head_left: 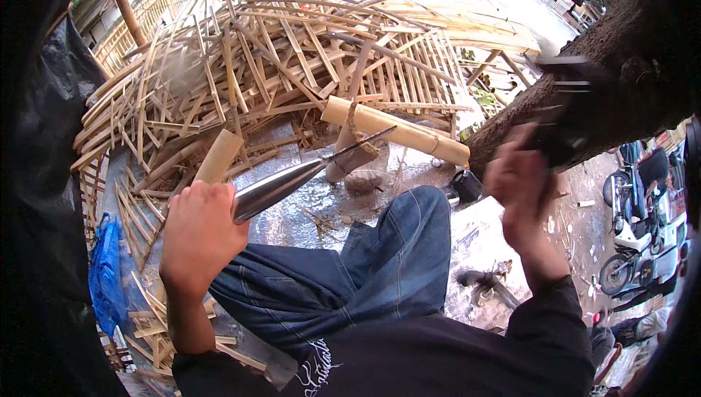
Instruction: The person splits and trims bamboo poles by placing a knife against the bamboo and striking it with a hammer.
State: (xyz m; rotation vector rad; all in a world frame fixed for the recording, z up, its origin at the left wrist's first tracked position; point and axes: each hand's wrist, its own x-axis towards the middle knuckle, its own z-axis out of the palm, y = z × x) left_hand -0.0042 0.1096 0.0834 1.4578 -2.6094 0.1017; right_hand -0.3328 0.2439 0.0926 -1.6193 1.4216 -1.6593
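My left hand (201,233) is closed around a tapered, shiny metal blade (281,189), whose dark thin tip points up and to the right. Just above the knuckles a short bamboo piece (221,157) sticks up; whether the fingers hold it too, I cannot tell. Raised at the right is my right hand (522,178), smeared by motion, closed on a dark tool (566,108) too blurred to name. Beyond the blade's tip lies a thick bamboo pole (401,130), beside a short wooden post (352,156) with rope wound on it.
A big heap of bamboo slats (292,54) fills the far side. A tree trunk (504,119) leans at the right, with a dark mug (466,186) near its base. Blue plastic (107,273) lies at the left; parked motorcycles (642,243) stand at the far right.
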